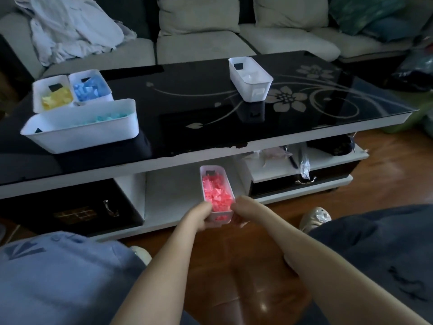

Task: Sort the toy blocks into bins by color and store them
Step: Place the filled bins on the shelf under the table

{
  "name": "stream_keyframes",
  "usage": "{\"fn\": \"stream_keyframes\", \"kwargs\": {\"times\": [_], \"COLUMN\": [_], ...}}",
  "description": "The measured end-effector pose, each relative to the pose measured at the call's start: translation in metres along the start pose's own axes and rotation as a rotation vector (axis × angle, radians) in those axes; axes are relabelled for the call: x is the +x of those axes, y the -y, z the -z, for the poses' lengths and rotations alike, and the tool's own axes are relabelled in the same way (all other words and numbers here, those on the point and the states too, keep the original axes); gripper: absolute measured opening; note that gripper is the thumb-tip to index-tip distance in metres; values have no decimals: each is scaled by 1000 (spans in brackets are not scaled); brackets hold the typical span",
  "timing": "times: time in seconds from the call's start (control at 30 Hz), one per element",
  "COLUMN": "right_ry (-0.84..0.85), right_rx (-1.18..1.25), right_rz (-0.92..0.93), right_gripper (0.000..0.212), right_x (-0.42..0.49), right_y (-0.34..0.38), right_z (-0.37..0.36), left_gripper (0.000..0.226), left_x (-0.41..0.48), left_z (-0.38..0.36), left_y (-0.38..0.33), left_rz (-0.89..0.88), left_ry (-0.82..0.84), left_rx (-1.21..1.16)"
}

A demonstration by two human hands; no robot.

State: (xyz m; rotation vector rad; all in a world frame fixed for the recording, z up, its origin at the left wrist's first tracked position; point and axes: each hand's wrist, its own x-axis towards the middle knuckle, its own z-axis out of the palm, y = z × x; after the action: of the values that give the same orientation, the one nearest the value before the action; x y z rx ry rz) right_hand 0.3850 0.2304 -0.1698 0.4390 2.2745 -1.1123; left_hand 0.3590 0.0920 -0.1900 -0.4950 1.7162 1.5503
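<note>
A narrow white bin (206,174) full of red blocks (216,193) sits in the open lower shelf of the coffee table. My left hand (199,218) grips its near left corner, and my right hand (242,213) grips its near right corner. On the tabletop at the left stand a bin of yellow blocks (56,98), a bin of blue blocks (90,89) and a long bin (93,133) holding light-blue blocks (109,118). A white bin (251,77) with white pieces stands at the middle of the tabletop.
The black glass tabletop (187,109) overhangs the shelf. Drawers with metal handles (110,208) flank the shelf opening. My knees and shoes (315,218) are on the wooden floor. A sofa with laundry (70,26) lies behind the table.
</note>
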Motion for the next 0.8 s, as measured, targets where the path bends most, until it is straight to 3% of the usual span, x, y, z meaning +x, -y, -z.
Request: {"fn": "stream_keyframes", "kwargs": {"times": [0.07,0.13,0.2,0.33,0.4,0.57,0.7,0.8], "right_ry": [-72,-58,-81,-170,-179,-185,-256,-177], "right_rx": [-97,-247,-259,132,285,401,344,407], "right_rz": [-33,-58,-73,-168,-207,-244,-139,-80], "right_gripper": [23,14,19,19,30,49,57,66], "right_x": [14,25,41,65,76,87,86,86], "right_y": [-3,-8,-21,-41,-49,-61,-66,-60], "right_z": [7,11,12,11,11,7,-2,-4], "left_gripper": [16,12,10,13,17,29,43,49], "left_x": [14,27,38,67,81,98,92,82], "left_z": [-6,-12,-20,-33,-41,-57,-65,-59], "left_y": [-3,-4,-2,5,6,5,-2,-8], "left_rz": [17,25,47,29,-8,-32,-122,-139], "left_ry": [10,-4,-9,-75,-144,-46,-58,-43], "left_rx": [-39,-88,-108,-112,-137,-51,72,65]}}
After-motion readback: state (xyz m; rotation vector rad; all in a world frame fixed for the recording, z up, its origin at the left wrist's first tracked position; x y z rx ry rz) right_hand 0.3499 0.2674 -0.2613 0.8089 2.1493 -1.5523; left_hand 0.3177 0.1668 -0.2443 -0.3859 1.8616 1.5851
